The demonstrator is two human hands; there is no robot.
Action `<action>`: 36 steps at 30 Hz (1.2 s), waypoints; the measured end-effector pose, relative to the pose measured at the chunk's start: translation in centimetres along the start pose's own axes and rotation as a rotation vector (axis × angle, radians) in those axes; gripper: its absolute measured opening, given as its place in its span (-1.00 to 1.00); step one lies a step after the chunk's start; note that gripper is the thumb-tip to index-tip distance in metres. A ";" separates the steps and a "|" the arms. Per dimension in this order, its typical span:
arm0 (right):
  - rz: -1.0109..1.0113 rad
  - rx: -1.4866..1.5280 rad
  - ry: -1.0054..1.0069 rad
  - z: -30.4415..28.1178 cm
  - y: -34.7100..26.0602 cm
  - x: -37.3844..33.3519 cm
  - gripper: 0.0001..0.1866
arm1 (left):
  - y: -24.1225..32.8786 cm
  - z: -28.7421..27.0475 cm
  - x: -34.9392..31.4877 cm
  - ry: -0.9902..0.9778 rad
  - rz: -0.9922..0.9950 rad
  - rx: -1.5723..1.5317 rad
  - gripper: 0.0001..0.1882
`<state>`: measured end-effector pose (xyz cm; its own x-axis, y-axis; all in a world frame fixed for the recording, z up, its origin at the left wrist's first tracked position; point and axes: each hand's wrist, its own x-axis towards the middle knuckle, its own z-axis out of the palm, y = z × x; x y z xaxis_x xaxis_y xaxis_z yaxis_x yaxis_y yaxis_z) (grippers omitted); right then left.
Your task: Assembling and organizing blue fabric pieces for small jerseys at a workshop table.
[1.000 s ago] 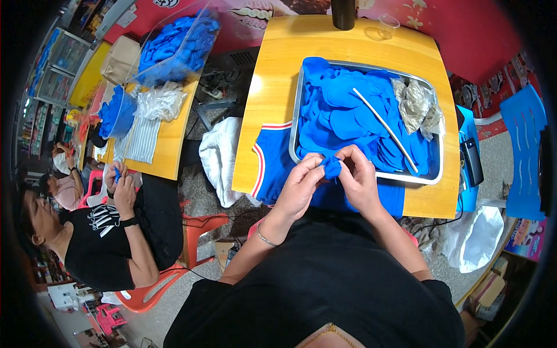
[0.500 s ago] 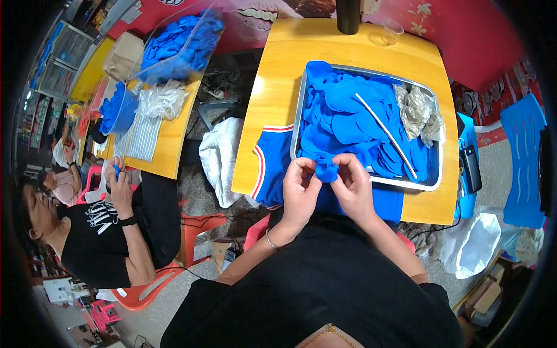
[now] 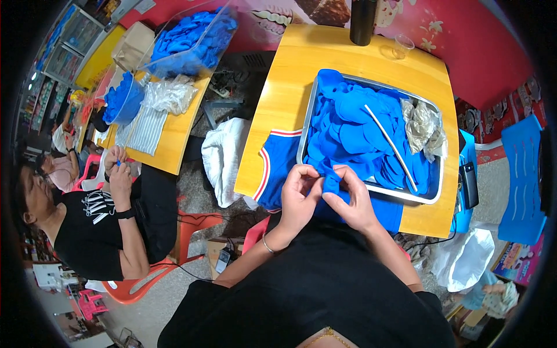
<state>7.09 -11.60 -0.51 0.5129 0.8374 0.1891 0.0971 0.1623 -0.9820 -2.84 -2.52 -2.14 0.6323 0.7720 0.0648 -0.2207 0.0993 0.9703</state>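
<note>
Holds a small blue piece [image 3: 331,184] at the lower centre of the frame, overlapping in view the lower rim of a metal tray [image 3: 406,196]. Grips it from both sides: left hand [image 3: 300,197] with thumb and curled fingers drawn in on its left part, right hand [image 3: 351,200] with thumb and fingers pinched on its right; partly hidden by both.

Faces a smooth yellow table [image 3: 278,87], edges bowed by the lens. On it, at centre right, the tray, heaped with flat blue pieces [image 3: 354,127]; across the heap, a slanting white stick [image 3: 387,142], and at the right end, a crumpled bag [image 3: 420,122]. Below and left of the tray, a blue garment [image 3: 281,156] with red-and-white edging. Along the far edge, a dark cylinder [image 3: 362,23] beside a clear cup [image 3: 402,46].

Behind, a red wall [image 3: 481,75] with printed pictures. At upper left, a second yellow table [image 3: 174,153] bearing a clear bin and a blue bowl [image 3: 130,110], both filled with blue material. At left, a seated co-worker [image 3: 87,238]; at right, a blue chair [image 3: 522,180]; below, speckled grey floor [image 3: 162,319].
</note>
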 end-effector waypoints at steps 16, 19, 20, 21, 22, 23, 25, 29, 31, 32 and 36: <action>0.202 0.156 -0.023 0.6 -0.5 0.0 -0.90 | -0.5 0.2 -0.6 0.038 -0.445 -0.593 -0.75; 0.112 -0.064 0.022 0.7 -0.1 0.0 -0.84 | -0.5 0.7 -0.2 0.040 -0.132 -0.315 -0.74; 0.111 -0.064 0.017 0.5 -0.1 0.0 -0.84 | -0.4 0.6 -0.1 0.045 -0.129 -0.316 -0.74; 0.101 -0.113 -0.010 0.2 0.0 0.0 -0.81 | -0.3 0.4 0.1 -0.007 -0.090 -0.247 -0.75; 0.089 -0.161 -0.036 -0.2 0.0 0.1 -0.77 | -0.3 0.2 0.3 -0.060 -0.049 -0.177 -0.75; 0.076 -0.210 -0.061 -0.4 0.1 0.1 -0.73 | -0.4 -0.2 0.4 -0.137 -0.018 -0.127 -0.77; 0.083 -0.181 -0.071 -0.3 0.0 0.1 -0.73 | 0.6 -0.5 0.4 -0.133 0.007 0.040 -0.79; 0.046 -0.214 -0.083 0.6 -0.6 0.2 -0.69 | 0.7 -0.6 0.7 -0.032 0.094 0.254 -0.83; -0.007 -0.276 -0.099 0.8 -0.3 0.2 -0.65 | 0.8 -0.5 0.8 0.011 0.137 0.294 -0.84; -0.010 -0.277 -0.101 0.9 -0.2 0.0 -0.65 | 0.9 -0.4 0.8 0.011 0.234 0.361 -0.85; 0.136 0.053 0.082 0.5 0.3 0.2 -0.85 | 0.9 0.1 0.3 -0.021 0.305 0.334 -0.85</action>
<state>6.79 -11.15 -0.82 0.5863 0.8085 0.0518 -0.0217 0.0795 -0.9966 -2.75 -2.23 -1.19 0.5916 0.7211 0.3606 -0.1495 -0.3414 0.9280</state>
